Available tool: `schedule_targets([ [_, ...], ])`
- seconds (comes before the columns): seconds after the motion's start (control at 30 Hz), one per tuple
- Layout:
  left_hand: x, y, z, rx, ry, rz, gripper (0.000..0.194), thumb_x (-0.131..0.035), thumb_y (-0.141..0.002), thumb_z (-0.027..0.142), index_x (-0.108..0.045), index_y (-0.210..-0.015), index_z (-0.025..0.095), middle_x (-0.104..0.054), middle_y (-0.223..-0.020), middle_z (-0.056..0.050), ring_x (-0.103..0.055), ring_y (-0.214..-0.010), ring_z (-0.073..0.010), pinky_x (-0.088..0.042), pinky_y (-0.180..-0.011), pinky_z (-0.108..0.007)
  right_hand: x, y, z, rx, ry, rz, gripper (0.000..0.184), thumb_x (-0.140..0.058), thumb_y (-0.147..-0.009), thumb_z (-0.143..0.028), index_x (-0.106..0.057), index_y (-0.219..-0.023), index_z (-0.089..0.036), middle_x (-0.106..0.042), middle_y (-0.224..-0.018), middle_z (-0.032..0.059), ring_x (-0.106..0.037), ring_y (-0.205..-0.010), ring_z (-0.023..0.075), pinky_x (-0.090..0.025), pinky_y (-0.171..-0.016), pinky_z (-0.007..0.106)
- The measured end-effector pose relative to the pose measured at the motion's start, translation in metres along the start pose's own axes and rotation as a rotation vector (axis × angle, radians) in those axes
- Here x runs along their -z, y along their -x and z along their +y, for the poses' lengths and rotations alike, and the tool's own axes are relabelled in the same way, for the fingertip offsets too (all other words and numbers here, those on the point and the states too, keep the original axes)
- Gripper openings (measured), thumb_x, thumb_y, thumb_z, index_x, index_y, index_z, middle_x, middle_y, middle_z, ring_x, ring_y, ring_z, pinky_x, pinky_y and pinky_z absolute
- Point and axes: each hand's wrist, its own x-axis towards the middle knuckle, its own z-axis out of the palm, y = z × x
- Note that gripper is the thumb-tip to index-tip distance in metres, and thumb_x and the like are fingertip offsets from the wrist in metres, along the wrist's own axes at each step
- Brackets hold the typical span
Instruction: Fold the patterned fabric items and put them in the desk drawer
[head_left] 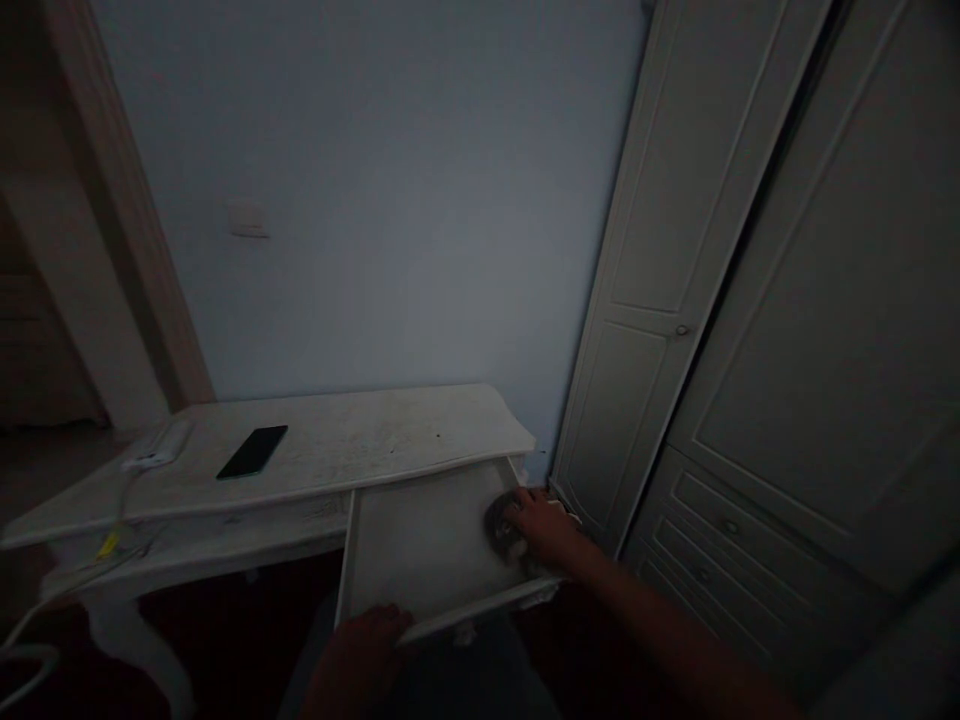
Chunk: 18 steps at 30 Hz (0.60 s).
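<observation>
The drawer [420, 540] is pulled out from under the white table, and its pale bottom shows. My left hand [371, 640] grips the front left corner of the drawer, with its fingers over the edge. Inside the drawer, at the right side, my right hand [540, 520] is closed on a dark grey cloth [501, 522]. The cloth looks bunched up and touches the drawer's bottom or right wall; dim light blurs its outline.
On the white table [352, 440] lie a black phone [253, 452] and, farther left, a white power strip [157, 445] with a cable hanging off the edge. A wardrobe [645, 400] stands close on the right. A wall with a switch [247, 218] is behind.
</observation>
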Motion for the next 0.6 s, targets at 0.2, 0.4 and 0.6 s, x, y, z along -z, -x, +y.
schedule_targets([
  [0.2, -0.019, -0.006, -0.008, 0.019, 0.021, 0.040, 0.046, -0.054, -0.100, 0.028, -0.066, -0.143, 0.037, -0.065, -0.154, -0.005, -0.058, -0.145, -0.0285, -0.043, -0.121, -0.047, -0.026, -0.047, -0.057, 0.029, 0.009, 0.228, 0.067, -0.076, -0.087, -0.018, -0.055, -0.150, -0.027, -0.053, -0.149, 0.0186, -0.051, -0.133, 0.0375, -0.046, -0.108, 0.052],
  [0.4, -0.018, -0.009, -0.008, -0.022, 0.052, 0.058, 0.041, -0.057, -0.098, 0.027, -0.071, -0.136, 0.036, -0.072, -0.144, -0.004, -0.065, -0.135, -0.0255, -0.047, -0.115, -0.042, -0.031, -0.066, -0.072, 0.149, -0.190, 0.019, 0.077, -0.084, -0.075, -0.072, -0.068, -0.137, -0.029, -0.061, -0.138, 0.0150, -0.057, -0.128, 0.0398, -0.042, -0.110, 0.056],
  [0.6, -0.012, -0.005, 0.000, 0.004, 0.042, 0.037, 0.044, -0.052, -0.099, 0.026, -0.068, -0.139, 0.035, -0.069, -0.148, -0.005, -0.062, -0.137, -0.0271, -0.046, -0.117, -0.044, -0.047, -0.070, -0.071, -0.103, -0.267, -0.142, 0.130, -0.102, -0.051, -0.051, -0.039, -0.163, -0.034, -0.032, -0.166, 0.0234, -0.041, -0.145, 0.0521, -0.040, -0.110, 0.064],
])
